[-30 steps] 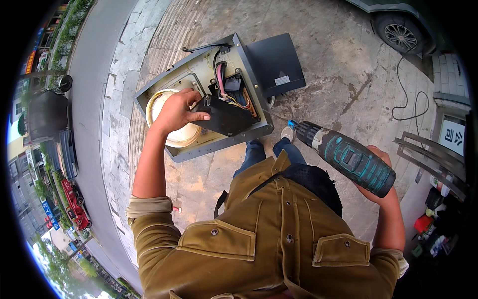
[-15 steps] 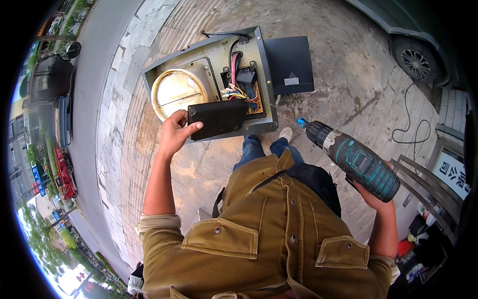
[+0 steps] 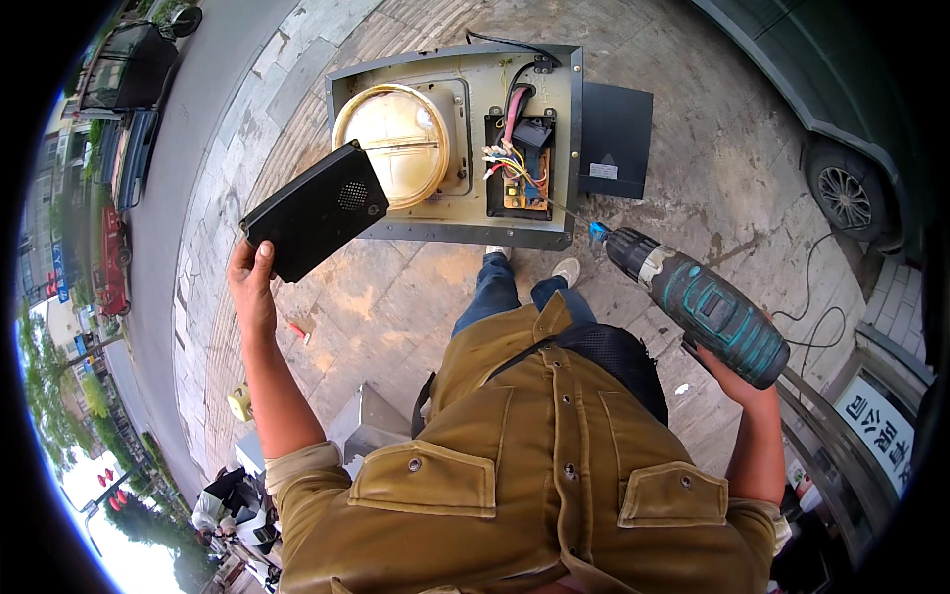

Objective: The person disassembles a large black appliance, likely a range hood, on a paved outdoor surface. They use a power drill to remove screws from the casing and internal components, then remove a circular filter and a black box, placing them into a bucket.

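Note:
My left hand (image 3: pixel 253 289) grips a flat black plastic cover (image 3: pixel 315 220) by its lower left corner, thumb on top. The cover is tilted, with a small dotted grille near one end. In my right hand (image 3: pixel 734 378) is a teal and grey cordless drill (image 3: pixel 705 299), its blue tip and long bit pointing left. Ahead of me stands a metal appliance housing (image 3: pixel 474 91) that looks like a range hood, with a round cream-coloured part (image 3: pixel 394 148). Beside that, an uncovered black box (image 3: pixel 495 203) shows a circuit board (image 3: pixel 524 193) and loose coloured wires (image 3: pixel 510 163).
A dark panel (image 3: pixel 616 139) adjoins the housing's right side. At the upper right is a parked vehicle's wheel (image 3: pixel 843 188), with a black cable (image 3: pixel 816 312) on the paving below it. A grey metal object (image 3: pixel 368 421) and a small red item (image 3: pixel 299 333) lie at the left.
My left hand has carried the black cover left and toward me, off the box, so the circuit board now shows fully. The drill stays in about the same place; the view has shifted slightly.

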{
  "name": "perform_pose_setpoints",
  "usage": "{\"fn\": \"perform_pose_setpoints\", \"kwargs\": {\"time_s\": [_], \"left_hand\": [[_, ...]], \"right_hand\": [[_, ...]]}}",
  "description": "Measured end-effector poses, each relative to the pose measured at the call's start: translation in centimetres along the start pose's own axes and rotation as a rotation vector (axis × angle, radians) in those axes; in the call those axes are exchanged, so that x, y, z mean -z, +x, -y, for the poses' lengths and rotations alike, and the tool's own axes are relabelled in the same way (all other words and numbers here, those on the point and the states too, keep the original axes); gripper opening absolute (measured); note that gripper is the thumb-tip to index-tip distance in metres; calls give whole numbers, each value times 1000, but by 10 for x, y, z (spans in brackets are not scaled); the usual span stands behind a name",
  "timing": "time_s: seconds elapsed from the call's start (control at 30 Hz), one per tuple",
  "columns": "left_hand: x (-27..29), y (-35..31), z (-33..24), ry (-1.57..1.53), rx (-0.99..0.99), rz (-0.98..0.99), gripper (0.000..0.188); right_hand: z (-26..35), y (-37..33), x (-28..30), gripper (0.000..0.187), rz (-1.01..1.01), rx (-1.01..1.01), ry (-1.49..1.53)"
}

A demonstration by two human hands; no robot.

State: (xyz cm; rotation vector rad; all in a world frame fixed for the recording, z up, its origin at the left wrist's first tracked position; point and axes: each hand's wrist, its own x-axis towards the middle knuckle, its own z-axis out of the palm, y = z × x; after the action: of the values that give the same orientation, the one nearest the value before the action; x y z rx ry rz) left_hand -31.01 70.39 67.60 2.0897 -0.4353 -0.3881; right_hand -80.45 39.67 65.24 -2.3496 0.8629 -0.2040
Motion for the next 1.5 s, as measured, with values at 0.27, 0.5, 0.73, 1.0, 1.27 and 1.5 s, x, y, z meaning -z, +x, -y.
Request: {"fn": "perform_pose_setpoints", "kwargs": {"time_s": [0.27, 0.5, 0.73, 1.0, 1.27, 1.5], "left_hand": [[96, -1, 53, 97, 32, -186, 24], [162, 69, 183, 293, 106, -110, 34], [174, 196, 372, 170, 187, 187, 39], [115, 348, 479, 362, 228, 554, 27], [9, 461, 593, 488, 202, 608, 25], [-52, 522, 718, 705, 153, 419, 22]], "right_hand": [[19, 6, -6, 52, 57, -496, 221], [95, 36, -43, 26, -389, -534, 343], [222, 91, -124, 32, -717, -596, 317], [311, 99, -175, 28, -831, -790, 691], [282, -6, -154, 23, -891, -1175, 643], [265, 51, -325, 30, -1103, -1388, 191]]}}
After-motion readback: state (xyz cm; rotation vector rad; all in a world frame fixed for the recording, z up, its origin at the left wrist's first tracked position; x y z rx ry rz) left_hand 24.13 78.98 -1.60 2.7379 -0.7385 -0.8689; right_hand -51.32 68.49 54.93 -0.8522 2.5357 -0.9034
